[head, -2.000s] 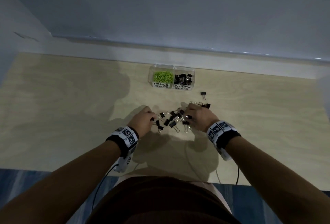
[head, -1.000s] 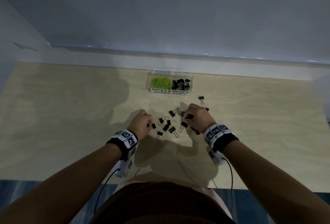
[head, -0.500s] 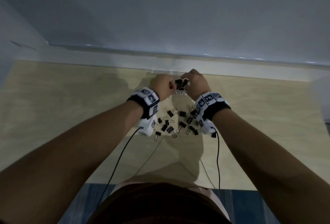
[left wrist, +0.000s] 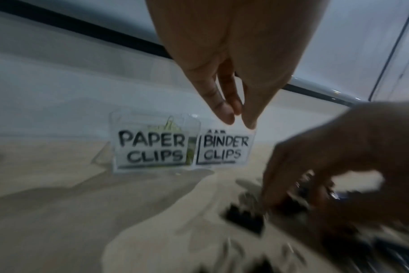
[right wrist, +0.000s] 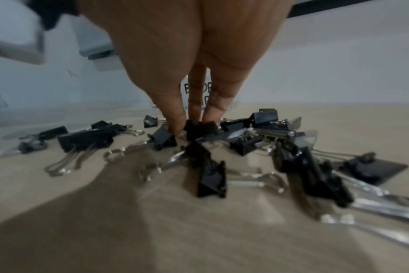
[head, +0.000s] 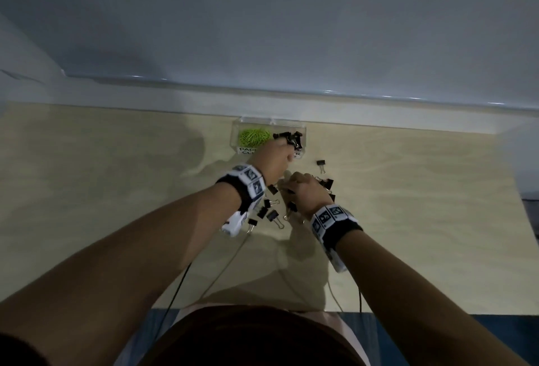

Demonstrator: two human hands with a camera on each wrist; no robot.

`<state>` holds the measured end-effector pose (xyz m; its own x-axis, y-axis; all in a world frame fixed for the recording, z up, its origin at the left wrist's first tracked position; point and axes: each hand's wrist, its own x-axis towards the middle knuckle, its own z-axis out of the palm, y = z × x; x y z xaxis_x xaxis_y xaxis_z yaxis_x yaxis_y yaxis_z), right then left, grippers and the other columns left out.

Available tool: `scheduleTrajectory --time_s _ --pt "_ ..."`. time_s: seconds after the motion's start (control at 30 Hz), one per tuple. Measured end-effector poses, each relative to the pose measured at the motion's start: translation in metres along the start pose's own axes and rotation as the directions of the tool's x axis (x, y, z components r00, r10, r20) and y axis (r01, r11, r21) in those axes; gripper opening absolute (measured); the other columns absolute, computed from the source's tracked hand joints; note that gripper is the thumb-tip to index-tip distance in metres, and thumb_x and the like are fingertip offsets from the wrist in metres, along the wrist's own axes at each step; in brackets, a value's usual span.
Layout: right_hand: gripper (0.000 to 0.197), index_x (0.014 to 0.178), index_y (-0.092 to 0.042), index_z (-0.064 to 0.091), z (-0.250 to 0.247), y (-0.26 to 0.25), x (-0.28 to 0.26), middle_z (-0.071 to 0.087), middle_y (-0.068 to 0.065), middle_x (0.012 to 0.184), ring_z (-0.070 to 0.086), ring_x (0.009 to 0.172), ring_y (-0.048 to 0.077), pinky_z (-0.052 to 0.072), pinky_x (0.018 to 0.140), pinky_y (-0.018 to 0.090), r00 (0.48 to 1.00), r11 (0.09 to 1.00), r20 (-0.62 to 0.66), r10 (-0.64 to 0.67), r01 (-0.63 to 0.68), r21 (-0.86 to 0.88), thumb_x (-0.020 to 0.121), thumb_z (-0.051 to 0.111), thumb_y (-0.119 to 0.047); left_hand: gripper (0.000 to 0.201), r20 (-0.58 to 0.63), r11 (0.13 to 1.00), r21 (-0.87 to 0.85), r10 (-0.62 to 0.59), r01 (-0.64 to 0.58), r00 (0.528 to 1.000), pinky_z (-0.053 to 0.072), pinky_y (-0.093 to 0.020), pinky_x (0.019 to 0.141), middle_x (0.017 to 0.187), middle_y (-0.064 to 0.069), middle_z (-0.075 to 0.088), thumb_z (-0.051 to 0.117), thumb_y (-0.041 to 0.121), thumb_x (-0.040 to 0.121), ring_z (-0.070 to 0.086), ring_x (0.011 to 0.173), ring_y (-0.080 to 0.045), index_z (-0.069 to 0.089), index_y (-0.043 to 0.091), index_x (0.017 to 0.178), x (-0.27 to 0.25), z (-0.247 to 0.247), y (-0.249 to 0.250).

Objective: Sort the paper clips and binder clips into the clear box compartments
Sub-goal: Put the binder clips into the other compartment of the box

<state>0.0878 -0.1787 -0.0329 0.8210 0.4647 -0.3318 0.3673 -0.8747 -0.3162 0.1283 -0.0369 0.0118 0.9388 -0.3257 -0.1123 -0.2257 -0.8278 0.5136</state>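
Note:
The clear box point(head: 302, 132) stands at the back of the table, with green paper clips point(head: 253, 136) in its left compartment and black binder clips point(head: 291, 138) in its right one. My left hand point(head: 287, 147) hangs over the front of the binder compartment; in the left wrist view its fingers point(left wrist: 224, 110) point straight down, close together, holding nothing above the BINDER CLIPS label point(left wrist: 224, 149). My right hand point(head: 287, 186) is down on the loose binder clips point(head: 272, 214) and pinches one black binder clip point(right wrist: 194, 129) between thumb and fingers point(right wrist: 175, 122).
Several loose binder clips point(right wrist: 86, 140) lie spread on the wooden table point(head: 116, 190) in front of the box, one apart point(head: 320, 163) at the right. A white ledge point(head: 175, 106) and wall run behind the box. Wrist cables point(head: 180, 281) trail toward me.
Both hands rose from the pile to the box's binder compartment. Since then the right hand has come back down to the pile and pinched a clip; the left stays at the box.

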Motion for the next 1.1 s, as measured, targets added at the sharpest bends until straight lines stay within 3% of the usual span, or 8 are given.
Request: scheduleTrajectory --time_s 0.13,0.33,0.53,0.67,0.8,0.87,0.97,1.1 --pt "0.043 0.12 -0.015 0.06 -0.002 0.003 -0.001 0.054 0.013 0.114 0.05 0.105 0.033 0.042 0.09 0.038 0.999 0.999 0.03 -0.037 0.038 -0.009 0.078 0.063 -0.005 0.017 0.168 0.991 0.052 -0.133 0.126 0.977 0.049 -0.033 0.088 0.105 -0.004 0.055 0.067 0.012 0.081 0.055 0.096 -0.021 0.063 0.013 0.099 -0.034 0.03 -0.015" --pt "0.026 0.103 -0.007 0.066 0.001 0.006 -0.009 0.057 0.014 0.101 0.054 0.094 0.033 0.048 0.082 0.038 0.998 0.996 -0.048 -0.048 0.051 0.071 0.078 0.061 -0.002 0.018 0.163 0.986 0.029 -0.165 0.162 0.973 0.046 -0.037 0.089 0.109 -0.01 0.053 0.06 0.006 0.083 0.052 0.101 -0.028 0.06 0.009 0.101 -0.041 0.046 -0.017" --pt "0.004 0.079 -0.007 0.068 -0.03 -0.003 -0.001 0.066 0.008 0.081 0.063 0.068 0.018 0.058 0.067 0.031 0.884 0.92 -0.444 0.145 0.044 0.388 0.078 0.066 -0.003 0.013 -0.045 0.977 -0.171 -0.141 0.131 0.989 0.05 -0.028 0.084 0.104 -0.002 0.056 0.062 0.014 0.083 0.053 0.089 -0.015 0.059 0.013 0.096 -0.031 0.013 -0.013" --pt "0.011 0.088 -0.004 0.068 -0.069 -0.007 0.029 0.068 0.01 0.089 0.066 0.077 0.02 0.058 0.075 0.031 0.828 0.841 -0.489 0.273 0.041 0.54 0.077 0.07 -0.003 0.022 -0.136 0.949 -0.289 -0.171 0.126 0.976 0.053 -0.031 0.086 0.105 -0.005 0.064 0.067 0.013 0.083 0.061 0.092 -0.018 0.061 0.01 0.104 -0.001 -0.023 -0.006" --pt "0.013 0.092 -0.007 0.068 -0.083 -0.006 0.037 0.067 0.01 0.096 0.064 0.083 0.021 0.056 0.079 0.034 0.843 0.906 -0.476 0.252 -0.032 0.422 0.079 0.068 -0.005 0.02 -0.155 0.969 -0.223 -0.142 0.105 0.978 0.051 -0.031 0.087 0.105 -0.003 0.063 0.065 0.016 0.085 0.058 0.092 -0.015 0.062 0.012 0.104 -0.003 -0.035 -0.015" --pt "0.018 0.094 -0.009 0.068 -0.074 -0.006 0.024 0.067 0.009 0.1 0.064 0.089 0.02 0.055 0.083 0.032 0.877 0.927 -0.434 0.207 -0.034 0.373 0.082 0.059 0.003 0.015 -0.076 0.987 -0.131 -0.104 0.093 0.992 0.049 -0.027 0.087 0.104 -0.002 0.061 0.06 0.013 0.087 0.054 0.09 -0.012 0.062 0.013 0.102 -0.022 -0.028 -0.026" --pt "0.031 0.095 -0.022 0.065 -0.047 -0.003 -0.003 0.064 -0.002 0.109 0.062 0.096 0.014 0.053 0.088 0.027 0.993 0.961 -0.073 0.088 -0.066 0.269 0.081 0.055 0.003 0.023 0.166 0.998 -0.038 -0.05 0.057 0.985 0.044 -0.024 0.093 0.114 0.0 0.059 0.057 0.008 0.087 0.056 0.103 -0.014 0.063 0.016 0.109 -0.059 -0.008 -0.043" --pt "0.022 0.097 -0.021 0.067 -0.013 0.0 -0.024 0.06 -0.005 0.111 0.058 0.099 0.018 0.051 0.086 0.031 0.976 0.989 0.168 -0.137 0.125 0.083 0.081 0.06 -0.008 0.027 0.323 0.999 0.047 -0.034 0.019 0.946 0.042 -0.029 0.093 0.116 -0.004 0.055 0.056 0.009 0.088 0.052 0.107 -0.02 0.063 0.013 0.114 -0.077 0.015 -0.052"
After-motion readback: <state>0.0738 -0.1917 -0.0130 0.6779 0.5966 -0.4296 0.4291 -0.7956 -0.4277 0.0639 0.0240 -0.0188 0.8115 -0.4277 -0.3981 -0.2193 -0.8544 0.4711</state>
